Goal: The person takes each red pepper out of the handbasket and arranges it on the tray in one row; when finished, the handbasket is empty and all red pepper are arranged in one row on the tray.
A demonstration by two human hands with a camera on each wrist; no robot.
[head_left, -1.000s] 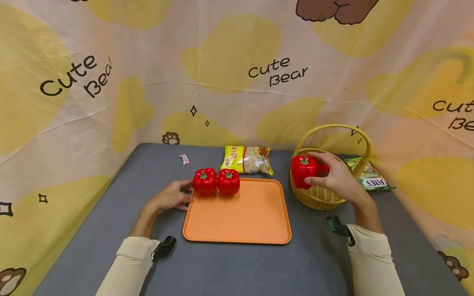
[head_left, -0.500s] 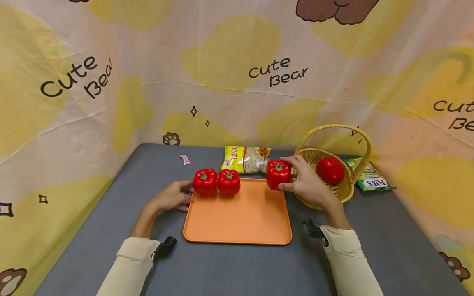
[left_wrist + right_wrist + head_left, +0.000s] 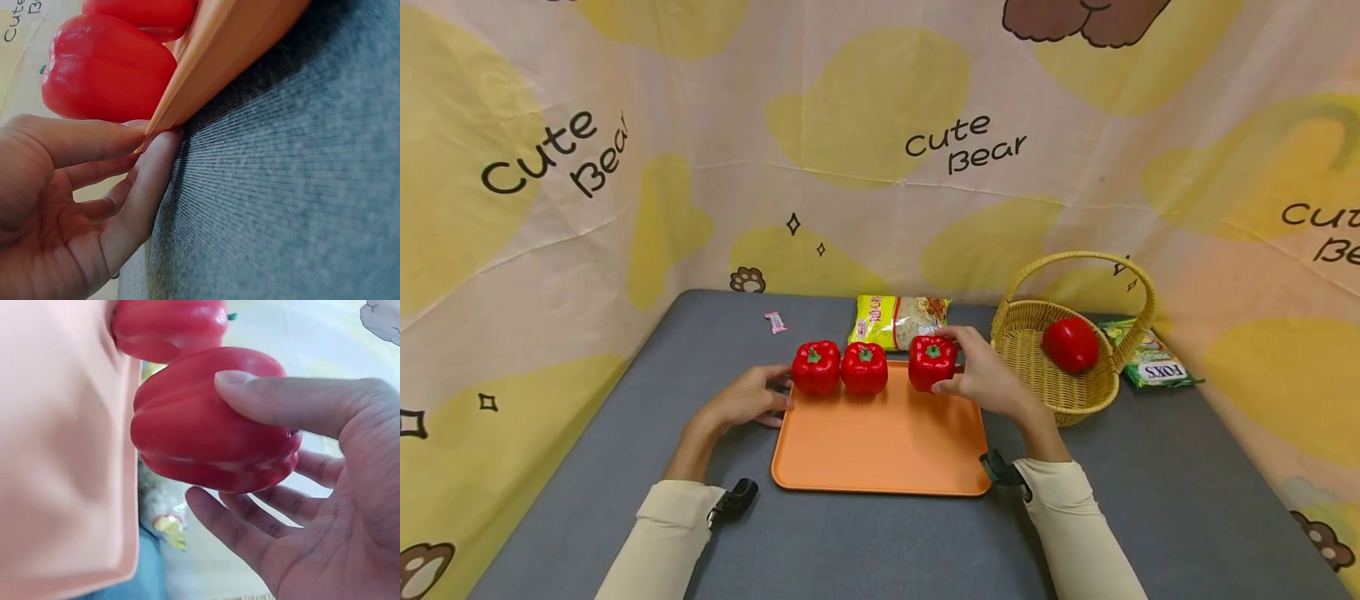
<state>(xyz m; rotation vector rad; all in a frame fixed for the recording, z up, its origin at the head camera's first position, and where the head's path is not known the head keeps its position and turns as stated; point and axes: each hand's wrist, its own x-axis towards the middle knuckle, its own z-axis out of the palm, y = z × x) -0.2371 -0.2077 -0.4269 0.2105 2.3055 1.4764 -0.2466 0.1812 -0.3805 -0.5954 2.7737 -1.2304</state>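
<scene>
In the head view, my right hand holds a red bell pepper over the far right part of an orange tray. The right wrist view shows the thumb on one side of this pepper and the fingers on the other. Two more red bell peppers, a left one and a right one, stand side by side at the tray's far left corner, green stems up. My left hand pinches the tray's left edge between thumb and fingers, as the left wrist view shows close up.
Right of the tray stands a yellow wicker basket with a tall handle and a rounded red item inside. A green packet lies behind it. A yellow food bag and a small pink wrapped candy lie behind the tray.
My right hand has carried the bell pepper leftward from over the basket to over the tray, uncovering the red item in the basket. My left hand has stayed at the tray's edge.
</scene>
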